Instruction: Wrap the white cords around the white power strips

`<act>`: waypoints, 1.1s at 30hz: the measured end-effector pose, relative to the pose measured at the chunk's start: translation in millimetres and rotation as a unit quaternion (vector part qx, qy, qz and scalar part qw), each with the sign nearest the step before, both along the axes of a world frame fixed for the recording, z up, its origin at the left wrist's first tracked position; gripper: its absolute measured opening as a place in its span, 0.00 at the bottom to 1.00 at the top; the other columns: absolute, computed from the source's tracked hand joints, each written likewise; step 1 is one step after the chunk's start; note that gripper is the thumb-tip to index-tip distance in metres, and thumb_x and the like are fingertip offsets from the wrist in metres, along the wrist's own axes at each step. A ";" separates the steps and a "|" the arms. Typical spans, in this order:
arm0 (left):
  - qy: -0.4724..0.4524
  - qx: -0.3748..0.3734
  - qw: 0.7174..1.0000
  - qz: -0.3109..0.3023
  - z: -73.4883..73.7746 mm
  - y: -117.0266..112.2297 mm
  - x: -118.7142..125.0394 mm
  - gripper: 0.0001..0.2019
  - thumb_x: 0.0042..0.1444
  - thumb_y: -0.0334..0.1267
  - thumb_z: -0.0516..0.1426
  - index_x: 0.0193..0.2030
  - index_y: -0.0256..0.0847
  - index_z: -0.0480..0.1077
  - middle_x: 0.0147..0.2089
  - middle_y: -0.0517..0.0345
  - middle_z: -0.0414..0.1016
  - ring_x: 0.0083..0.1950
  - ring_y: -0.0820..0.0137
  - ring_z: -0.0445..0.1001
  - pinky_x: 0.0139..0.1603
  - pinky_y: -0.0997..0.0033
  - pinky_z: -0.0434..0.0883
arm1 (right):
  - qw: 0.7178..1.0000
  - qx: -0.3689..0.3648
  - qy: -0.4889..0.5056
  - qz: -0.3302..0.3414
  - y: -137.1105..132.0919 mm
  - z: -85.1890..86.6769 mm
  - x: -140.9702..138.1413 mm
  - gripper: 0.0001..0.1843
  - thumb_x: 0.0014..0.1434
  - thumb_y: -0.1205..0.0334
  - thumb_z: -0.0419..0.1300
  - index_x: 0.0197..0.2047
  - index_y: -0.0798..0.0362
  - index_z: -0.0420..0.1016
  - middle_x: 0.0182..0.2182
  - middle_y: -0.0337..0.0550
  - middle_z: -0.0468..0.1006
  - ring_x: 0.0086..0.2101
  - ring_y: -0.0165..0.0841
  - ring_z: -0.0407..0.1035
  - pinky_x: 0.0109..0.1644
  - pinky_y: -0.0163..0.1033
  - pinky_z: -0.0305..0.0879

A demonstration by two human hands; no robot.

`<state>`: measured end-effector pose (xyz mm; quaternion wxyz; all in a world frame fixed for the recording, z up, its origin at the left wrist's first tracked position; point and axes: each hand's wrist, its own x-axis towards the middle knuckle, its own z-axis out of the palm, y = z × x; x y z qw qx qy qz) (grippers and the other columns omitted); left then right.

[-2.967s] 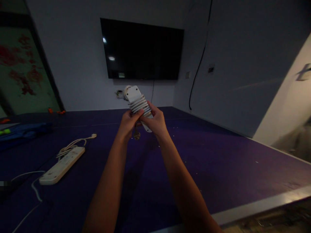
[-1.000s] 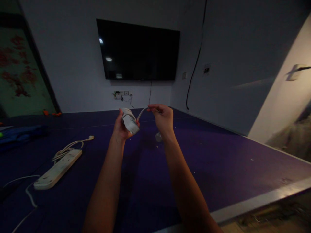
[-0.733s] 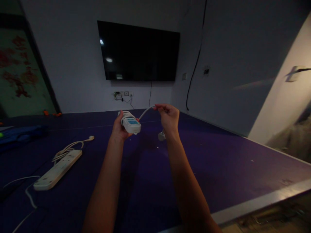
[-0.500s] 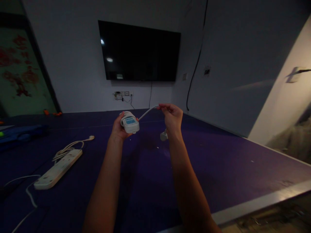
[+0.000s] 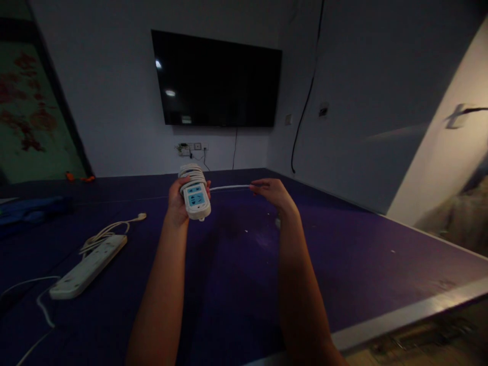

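My left hand point(image 5: 178, 199) is closed around a white power strip point(image 5: 197, 202) with blue socket faces, tilted so its sockets face me. Several turns of white cord point(image 5: 192, 175) are wrapped round its far part. From the strip the free cord point(image 5: 231, 187) runs nearly level to my right hand point(image 5: 272, 193), which pinches it between thumb and fingers. Beside my right wrist a pale plug point(image 5: 278, 222) shows, mostly hidden behind the forearm.
A second, longer white power strip point(image 5: 89, 267) lies on the purple surface point(image 5: 236, 284) at left, its cord and plug point(image 5: 142, 216) beyond it. A dark blue item point(image 5: 38, 211) lies farther left. A television point(image 5: 217, 81) hangs on the wall. A pale edge point(image 5: 400, 317) borders the surface at right.
The power strip has tipped, so its sockets and cord turns show more. My right hand has moved slightly right and lower, with the cord now nearly level; the plug has gone mostly behind the forearm.
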<state>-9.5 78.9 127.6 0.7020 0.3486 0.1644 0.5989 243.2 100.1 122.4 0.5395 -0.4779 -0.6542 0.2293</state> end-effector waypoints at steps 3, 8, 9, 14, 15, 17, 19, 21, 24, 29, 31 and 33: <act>-0.002 0.021 0.999 -0.025 1.5 -2.9 -0.3 0.22 0.48 0.43 0.52 0.49 0.36 0.68 0.34 0.47 0.76 0.28 0.68 0.74 0.29 0.69 0.74 | 0.997 -0.004 -0.072 0.037 1.5 -2.8 -1.3 0.13 0.45 0.57 0.67 0.33 0.57 0.79 0.19 0.39 0.74 0.22 0.27 0.66 0.27 0.33 0.58; 0.005 0.074 0.996 -0.044 7.6 -10.2 10.7 0.22 0.48 0.44 0.52 0.49 0.36 0.67 0.35 0.49 0.76 0.28 0.68 0.74 0.30 0.70 0.74 | 0.986 0.010 -0.117 0.118 -2.8 1.8 -28.1 0.11 0.46 0.61 0.66 0.34 0.59 0.79 0.19 0.37 0.73 0.20 0.25 0.63 0.25 0.31 0.56; 0.006 0.087 0.995 -0.038 8.4 -11.6 13.9 0.22 0.48 0.43 0.52 0.49 0.36 0.67 0.35 0.49 0.77 0.28 0.68 0.75 0.29 0.70 0.74 | 0.983 0.023 -0.119 0.135 -4.9 3.6 -35.9 0.11 0.47 0.61 0.65 0.34 0.58 0.79 0.19 0.37 0.72 0.20 0.24 0.62 0.25 0.31 0.55; 0.018 0.086 0.996 -0.021 10.1 -16.3 24.1 0.21 0.49 0.41 0.52 0.49 0.34 0.68 0.35 0.47 0.77 0.26 0.66 0.75 0.28 0.67 0.74 | 0.967 0.125 -0.133 0.179 -16.4 11.9 -62.9 0.07 0.51 0.65 0.60 0.32 0.57 0.79 0.22 0.36 0.74 0.24 0.24 0.64 0.28 0.29 0.56; 0.016 0.081 0.996 -0.021 10.1 -16.7 24.6 0.21 0.50 0.41 0.52 0.50 0.35 0.68 0.36 0.47 0.77 0.26 0.66 0.75 0.28 0.67 0.74 | 0.966 0.133 -0.128 0.178 -18.0 12.9 -64.5 0.07 0.52 0.65 0.60 0.32 0.57 0.79 0.23 0.37 0.76 0.25 0.25 0.66 0.29 0.29 0.57; 0.006 0.071 0.997 -0.023 10.1 -16.8 25.3 0.21 0.52 0.42 0.51 0.51 0.36 0.67 0.37 0.47 0.77 0.26 0.66 0.76 0.28 0.67 0.74 | 0.968 0.145 -0.110 0.174 -19.9 14.2 -64.9 0.08 0.54 0.64 0.59 0.34 0.56 0.80 0.28 0.39 0.79 0.29 0.27 0.69 0.33 0.30 0.60; -0.006 0.050 0.998 -0.030 10.2 -15.8 27.4 0.21 0.54 0.43 0.50 0.52 0.36 0.67 0.37 0.47 0.77 0.27 0.66 0.76 0.29 0.67 0.74 | 0.970 0.158 -0.098 0.154 -20.5 15.0 -63.5 0.09 0.55 0.63 0.58 0.34 0.54 0.80 0.31 0.41 0.81 0.32 0.29 0.72 0.37 0.32 0.63; -0.023 0.020 0.999 -0.030 10.1 -13.4 31.9 0.21 0.54 0.44 0.50 0.52 0.35 0.67 0.35 0.47 0.77 0.29 0.65 0.76 0.32 0.65 0.75 | 0.974 0.171 -0.096 0.109 -20.9 15.8 -62.3 0.10 0.56 0.63 0.57 0.33 0.52 0.80 0.33 0.41 0.81 0.34 0.31 0.73 0.39 0.34 0.64; -0.055 -0.019 0.998 -0.001 9.5 -7.6 42.2 0.18 0.55 0.44 0.52 0.49 0.37 0.69 0.31 0.50 0.77 0.34 0.61 0.77 0.39 0.60 0.75 | 0.977 0.188 -0.104 0.018 -22.9 17.4 -62.4 0.10 0.57 0.63 0.56 0.33 0.49 0.81 0.34 0.41 0.81 0.36 0.33 0.74 0.40 0.36 0.65; -0.121 -0.095 0.988 0.014 5.5 -0.6 57.7 0.12 0.54 0.44 0.57 0.40 0.37 0.71 0.29 0.54 0.76 0.32 0.66 0.76 0.39 0.66 0.75 | 0.960 0.218 -0.089 -0.152 -28.1 19.4 -62.3 0.10 0.57 0.59 0.57 0.35 0.48 0.81 0.34 0.44 0.81 0.37 0.38 0.73 0.39 0.39 0.63; -0.116 -0.126 0.985 0.009 2.9 -0.6 62.0 0.14 0.53 0.47 0.58 0.37 0.37 0.71 0.28 0.54 0.75 0.30 0.66 0.76 0.36 0.66 0.75 | 0.952 0.232 -0.065 -0.190 -28.8 19.2 -61.3 0.11 0.58 0.58 0.56 0.36 0.48 0.80 0.34 0.45 0.81 0.37 0.38 0.73 0.40 0.40 0.63; -0.097 -0.142 0.985 0.007 0.1 -1.0 65.5 0.17 0.52 0.53 0.57 0.33 0.39 0.70 0.27 0.54 0.74 0.31 0.63 0.76 0.33 0.63 0.75 | 0.946 0.242 -0.046 -0.209 -28.9 19.0 -60.0 0.11 0.59 0.57 0.55 0.36 0.47 0.80 0.34 0.45 0.80 0.36 0.38 0.72 0.40 0.40 0.63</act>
